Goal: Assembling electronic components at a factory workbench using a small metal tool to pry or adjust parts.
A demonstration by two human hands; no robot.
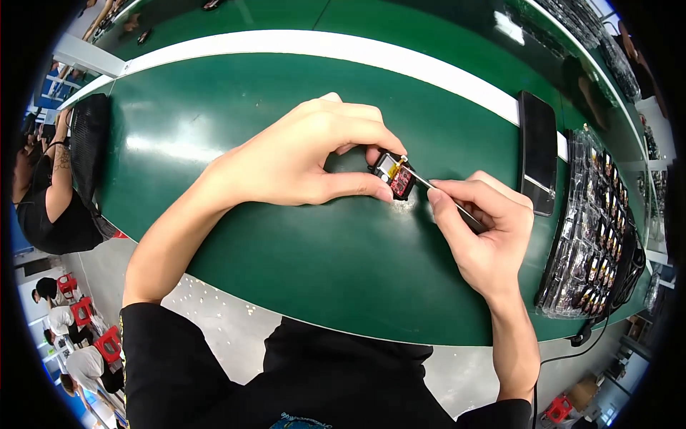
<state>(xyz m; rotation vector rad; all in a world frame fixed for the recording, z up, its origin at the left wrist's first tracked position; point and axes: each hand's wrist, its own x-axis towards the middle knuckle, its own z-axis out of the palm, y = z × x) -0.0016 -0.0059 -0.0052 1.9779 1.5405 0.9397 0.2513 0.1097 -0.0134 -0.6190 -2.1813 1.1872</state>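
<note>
Black sleeves at the lower edge belong to the person at the bench, whose forearms reach forward over the green work surface (286,272). Left hand (300,161): curled, thumb and fingertips pinching a small black module (394,175) with a red circuit board and a yellow patch on its upper face; the module sits at the middle of the surface, just above or on it, its long axis running from upper left to lower right. Right hand (480,232): closed around a thin metal tool (446,199), held like a pen, whose shaft slants up and left so that its tip meets the module's right edge. Right of the hands: a dark phone (537,150) lying lengthwise away from the viewer, and clear trays of small parts (593,229). A white stripe (343,46) crosses the far side.
</note>
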